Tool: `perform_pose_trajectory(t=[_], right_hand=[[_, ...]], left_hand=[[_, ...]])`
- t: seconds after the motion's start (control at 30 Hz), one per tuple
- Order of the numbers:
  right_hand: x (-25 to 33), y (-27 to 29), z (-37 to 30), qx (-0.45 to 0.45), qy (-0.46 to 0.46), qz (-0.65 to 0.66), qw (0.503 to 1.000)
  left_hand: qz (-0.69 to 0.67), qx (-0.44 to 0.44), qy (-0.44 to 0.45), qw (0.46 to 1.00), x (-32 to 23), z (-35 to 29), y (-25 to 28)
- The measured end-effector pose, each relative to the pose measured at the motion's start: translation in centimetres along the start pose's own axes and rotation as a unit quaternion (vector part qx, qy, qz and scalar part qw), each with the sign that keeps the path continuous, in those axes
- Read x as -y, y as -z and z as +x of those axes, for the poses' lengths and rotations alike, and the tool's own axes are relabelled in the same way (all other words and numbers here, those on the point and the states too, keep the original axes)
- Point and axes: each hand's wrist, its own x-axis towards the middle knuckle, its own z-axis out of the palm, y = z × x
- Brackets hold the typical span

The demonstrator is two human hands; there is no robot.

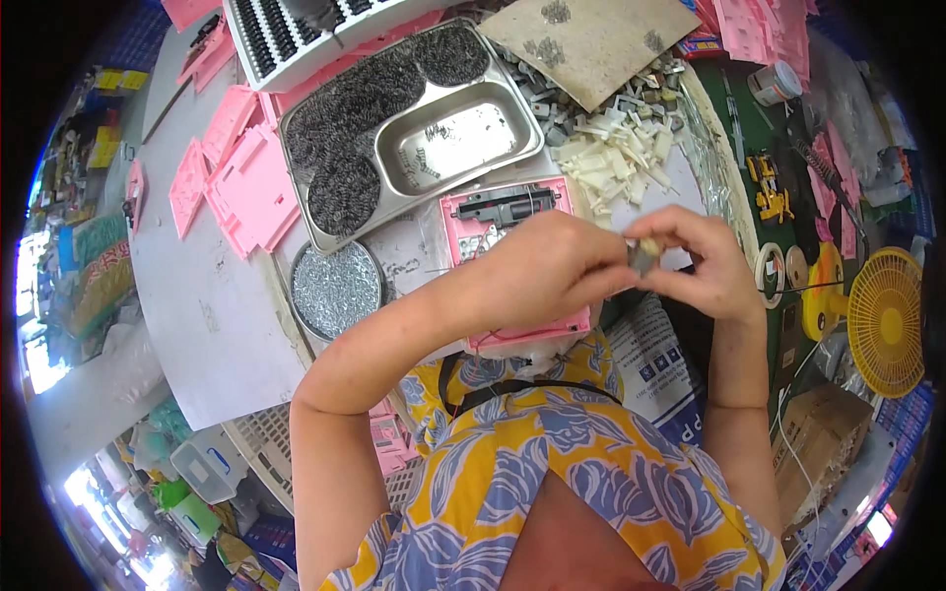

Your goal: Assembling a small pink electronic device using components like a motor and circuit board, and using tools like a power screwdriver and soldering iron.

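Observation:
My left hand [557, 264] reaches across to the right, its fingers curled and its thumb and forefinger pinching a small grey-and-cream piece [643, 255]. On the other side of that piece, my right hand [708, 264] pinches it between thumb and fingertips. Fingers cover much of it, so its exact kind does not show. Partly hidden beneath my left hand and forearm is a pink plastic housing [562, 187], with a black elongated part [506, 205] and silver metal bits in it. Cream plastic pieces [616, 163] lie heaped just beyond my hands.
A metal tray [537, 138] holds many small black springs [345, 123]. Nearer, a round tin [299, 286] contains small silver pins. Pink plastic panels [251, 192] lie at left, a cardboard sheet [591, 39] at the back. A yellow fan [885, 320] stands at right.

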Motion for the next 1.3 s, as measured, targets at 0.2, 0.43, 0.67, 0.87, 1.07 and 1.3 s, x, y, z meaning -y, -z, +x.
perform_pose_trajectory(t=[0.2,0.43,0.67,0.87,1.07,1.3], right_hand=[[-1.7,-0.1,-2.1,-0.107,-0.085,0.216,0.967],[-2.1,-0.2,-2.8,-0.124,-0.087,0.199,0.968],[-2.6,0.1,-4.8,-0.161,-0.109,0.203,0.960],[-2.7,0.1,-4.8,-0.163,-0.104,0.120,0.974],[-4.5,-1.7,-4.7,-0.094,-0.172,-0.007,0.981],[-4.4,-3.4,-3.1,-0.078,-0.159,-0.233,0.956]], left_hand=[[0.206,-0.191,0.010,0.960,4.5,6.7,5.3],[0.420,-0.276,0.200,0.841,10.5,14.0,11.3],[0.470,-0.271,0.189,0.819,10.0,14.9,9.9],[0.489,-0.349,0.034,0.798,11.0,13.5,9.9],[0.272,-0.306,-0.016,0.912,1.4,8.0,6.2],[0.022,-0.209,0.119,0.970,-0.5,-2.4,1.4]])
